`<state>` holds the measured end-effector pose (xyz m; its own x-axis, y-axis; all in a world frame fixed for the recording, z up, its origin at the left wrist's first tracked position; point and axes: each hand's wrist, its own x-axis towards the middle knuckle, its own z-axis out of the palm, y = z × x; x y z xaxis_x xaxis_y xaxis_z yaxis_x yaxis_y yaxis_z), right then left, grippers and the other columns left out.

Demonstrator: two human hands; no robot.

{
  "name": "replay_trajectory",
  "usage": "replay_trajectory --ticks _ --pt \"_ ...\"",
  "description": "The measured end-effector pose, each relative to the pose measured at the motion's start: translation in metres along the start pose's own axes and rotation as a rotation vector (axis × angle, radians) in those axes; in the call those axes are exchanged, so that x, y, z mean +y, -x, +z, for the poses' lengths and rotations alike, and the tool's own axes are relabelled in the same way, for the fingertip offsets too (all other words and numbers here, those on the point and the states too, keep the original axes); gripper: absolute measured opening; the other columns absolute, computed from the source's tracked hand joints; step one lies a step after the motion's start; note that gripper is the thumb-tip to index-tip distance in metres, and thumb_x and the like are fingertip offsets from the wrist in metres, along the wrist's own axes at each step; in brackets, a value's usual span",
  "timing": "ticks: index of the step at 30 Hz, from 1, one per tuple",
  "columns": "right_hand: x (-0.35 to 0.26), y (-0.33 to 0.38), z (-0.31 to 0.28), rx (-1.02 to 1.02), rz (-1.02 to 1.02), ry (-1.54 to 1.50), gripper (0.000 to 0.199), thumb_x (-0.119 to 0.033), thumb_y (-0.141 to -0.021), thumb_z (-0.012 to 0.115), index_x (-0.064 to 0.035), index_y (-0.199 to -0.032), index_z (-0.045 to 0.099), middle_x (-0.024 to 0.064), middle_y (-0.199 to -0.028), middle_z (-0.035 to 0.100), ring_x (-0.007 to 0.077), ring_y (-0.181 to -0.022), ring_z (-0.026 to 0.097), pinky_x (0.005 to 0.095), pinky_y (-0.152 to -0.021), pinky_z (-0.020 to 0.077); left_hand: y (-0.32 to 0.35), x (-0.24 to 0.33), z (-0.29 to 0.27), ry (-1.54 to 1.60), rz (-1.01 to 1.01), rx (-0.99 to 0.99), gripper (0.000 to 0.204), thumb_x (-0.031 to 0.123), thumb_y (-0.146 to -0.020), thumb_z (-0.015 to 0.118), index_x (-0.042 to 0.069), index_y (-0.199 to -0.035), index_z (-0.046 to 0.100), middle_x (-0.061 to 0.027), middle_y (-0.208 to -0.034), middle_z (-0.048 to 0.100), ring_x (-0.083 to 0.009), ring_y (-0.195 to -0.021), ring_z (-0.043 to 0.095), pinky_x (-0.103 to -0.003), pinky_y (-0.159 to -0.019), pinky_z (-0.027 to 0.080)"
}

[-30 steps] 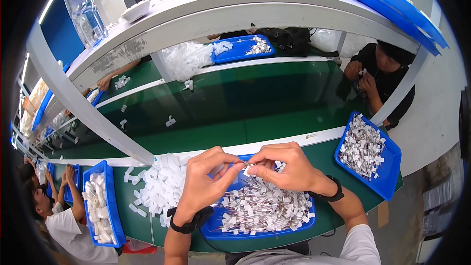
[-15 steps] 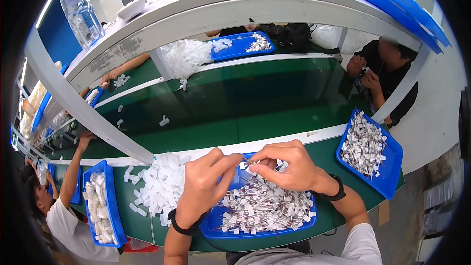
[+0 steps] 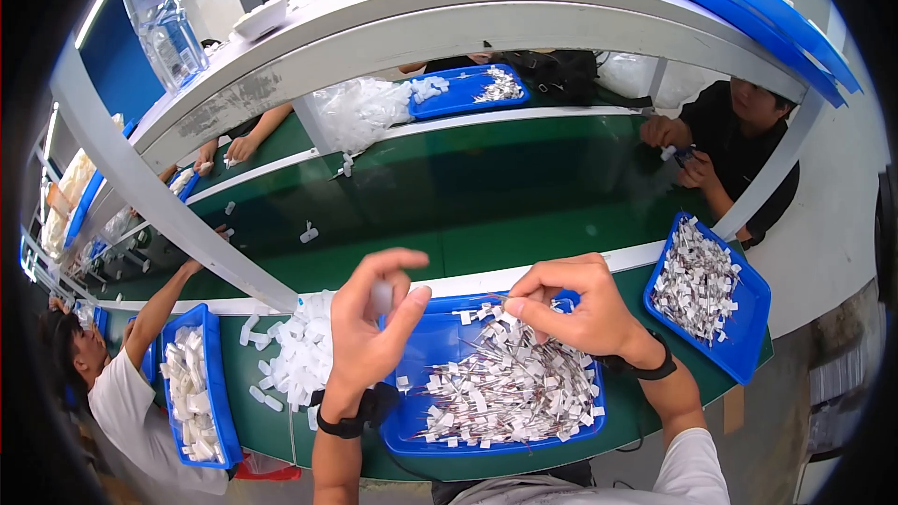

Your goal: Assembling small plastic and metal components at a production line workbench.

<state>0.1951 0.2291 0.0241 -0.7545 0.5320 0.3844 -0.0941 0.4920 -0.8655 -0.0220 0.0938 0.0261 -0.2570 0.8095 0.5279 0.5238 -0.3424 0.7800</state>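
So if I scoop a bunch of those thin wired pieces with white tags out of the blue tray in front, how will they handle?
The thin wired pieces with white tags look light, since they lie loosely heaped. They criss-cross, so they will probably snag and lift in clumps. The leads look thin, so likely bendy; the right hand pinches just one.

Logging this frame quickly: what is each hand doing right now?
Left hand: fingers pinch a small white piece.
Right hand: fingers pinched at the blue tray of tagged wires; what it holds cannot be told.

Green workbench running across, blue tray of tagged wire pieces sitting at its near edge, loose white plastic pieces lying beside, second blue tray resting right
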Motion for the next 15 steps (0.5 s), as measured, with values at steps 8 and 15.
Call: replay_trajectory --ticks 8,15 --pt "-0.005 0.003 0.010 0.065 -0.195 0.110 0.009 -0.004 -0.086 0.078 0.0039 -0.088 0.075 0.0102 -0.072 0.072 0.0128 -0.058 0.067 0.0240 -0.053 0.0511 0.003 -0.008 0.008 0.639 -0.349 -0.161 0.045 0.007 -0.102 0.052 -0.010 -0.144 0.046 -0.0141 -0.104 0.062 -0.0285 -0.103 0.070 -0.037 -0.074 0.066" --pt "-0.003 0.003 0.012 0.124 -0.245 0.124 0.009 -0.003 -0.084 0.079 0.0036 -0.088 0.075 0.0099 -0.069 0.070 0.0127 -0.056 0.066 0.0251 -0.051 0.0497 0.004 -0.004 0.003 0.626 -0.253 -0.143 0.049 0.005 -0.093 0.074 -0.009 -0.134 0.052 -0.0272 -0.116 0.068 -0.0431 -0.120 0.065 -0.043 -0.090 0.065"
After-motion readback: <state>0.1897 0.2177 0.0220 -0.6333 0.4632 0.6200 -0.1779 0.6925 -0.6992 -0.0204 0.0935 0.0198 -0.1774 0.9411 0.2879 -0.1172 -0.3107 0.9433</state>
